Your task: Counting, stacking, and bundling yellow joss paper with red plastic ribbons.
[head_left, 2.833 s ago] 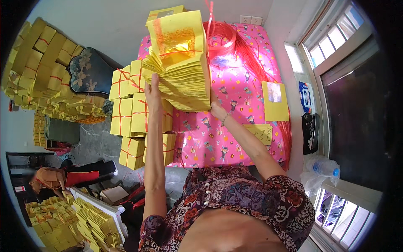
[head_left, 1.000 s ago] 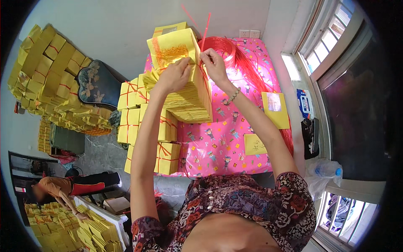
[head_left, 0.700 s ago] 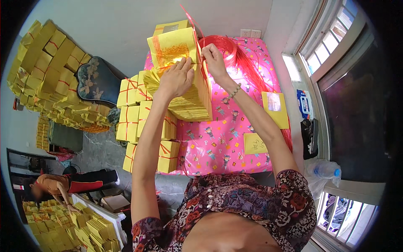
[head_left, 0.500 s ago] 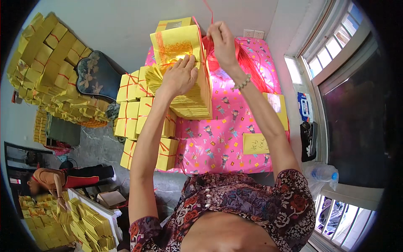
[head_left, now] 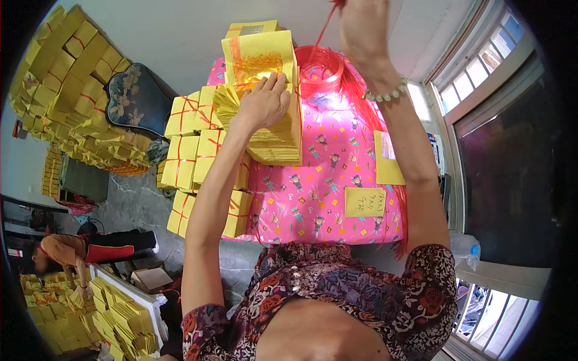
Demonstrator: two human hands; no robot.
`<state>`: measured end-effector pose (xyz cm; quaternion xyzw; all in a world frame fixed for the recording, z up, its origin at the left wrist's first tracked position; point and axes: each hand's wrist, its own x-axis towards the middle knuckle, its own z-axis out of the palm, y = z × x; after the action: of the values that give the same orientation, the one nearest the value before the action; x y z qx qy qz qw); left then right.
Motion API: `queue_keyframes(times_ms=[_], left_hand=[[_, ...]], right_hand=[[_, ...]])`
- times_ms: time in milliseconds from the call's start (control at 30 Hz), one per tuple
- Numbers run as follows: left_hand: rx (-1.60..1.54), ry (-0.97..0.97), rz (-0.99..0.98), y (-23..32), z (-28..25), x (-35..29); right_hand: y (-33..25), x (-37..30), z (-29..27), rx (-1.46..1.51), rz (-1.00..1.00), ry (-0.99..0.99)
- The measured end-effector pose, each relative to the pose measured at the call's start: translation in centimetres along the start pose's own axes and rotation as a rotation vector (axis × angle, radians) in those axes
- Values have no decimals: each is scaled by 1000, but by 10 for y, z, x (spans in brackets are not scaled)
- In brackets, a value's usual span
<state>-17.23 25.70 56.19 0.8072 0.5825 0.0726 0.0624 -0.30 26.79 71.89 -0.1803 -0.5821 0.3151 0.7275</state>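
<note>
My left hand lies with fingers extended on a tall stack of yellow paper, pressing near a shiny gold patch. Behind its fingertips a yellow sheet with orange print stands raised. High at the upper edge, my right hand has its fingers closed on a thin red strip, which runs down toward the stack's right side; the fingertips are partly cut off by the frame. A round red tub-like thing sits right of the stack, with many loose red strips beside it.
Yellow bundles tied with red strips line the stack's left side on the pink patterned table cover. Yellow cards lie at right, near the window. A padded chair and piled bundles stand left; another person handles yellow paper lower left.
My right hand has risen up and right, drawing the red strip with it and uncovering the round red thing. My left hand stays on the stack.
</note>
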Motion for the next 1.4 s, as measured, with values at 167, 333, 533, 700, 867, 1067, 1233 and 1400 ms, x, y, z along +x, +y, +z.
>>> queue_keyframes(times_ms=[167,333,533,700,867,1067,1233,1400], left_hand=[[-35,31,49,-4,10,2],[-21,17,35,4,7,-6],[1,14,31,8,10,-8],[12,38,28,23,5,-8],[50,36,31,31,7,-12],[48,27,28,37,12,-10],[72,63,30,28,11,-8],[55,76,56,30,7,-1]], right_hand=[[7,-13,-2,9,47,32],[-21,-24,-10,3,121,57],[-28,-26,-24,-70,117,32],[-26,-20,-59,-250,255,-78],[103,-86,-95,78,456,322],[194,-198,-99,-260,616,80],[158,-186,-77,-569,268,-88],[159,-182,-88,-678,295,-147]])
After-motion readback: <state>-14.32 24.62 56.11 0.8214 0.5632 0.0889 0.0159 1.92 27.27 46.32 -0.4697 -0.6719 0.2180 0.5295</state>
